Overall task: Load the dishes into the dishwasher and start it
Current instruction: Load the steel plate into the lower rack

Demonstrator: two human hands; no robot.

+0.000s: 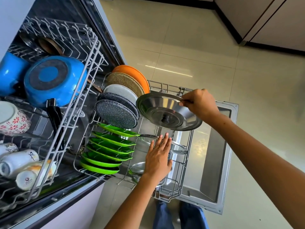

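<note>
The right hand (198, 104) pinched the far rim of a steel lid (166, 112), thumb and fingers curled over its edge, holding it tilted, knob side up, above the right part of the lower rack (184, 177), probably so it could be slid in on edge. The left hand (159, 156) lay flat with fingers straight and together, resting on the glass lids (179, 148) beneath, seemingly steadying them to keep a slot free. Left of them stood green plates (105, 156) and speckled plates (116, 113); farther left, the upper rack (77, 90) carried a blue pot (54, 80).
</note>
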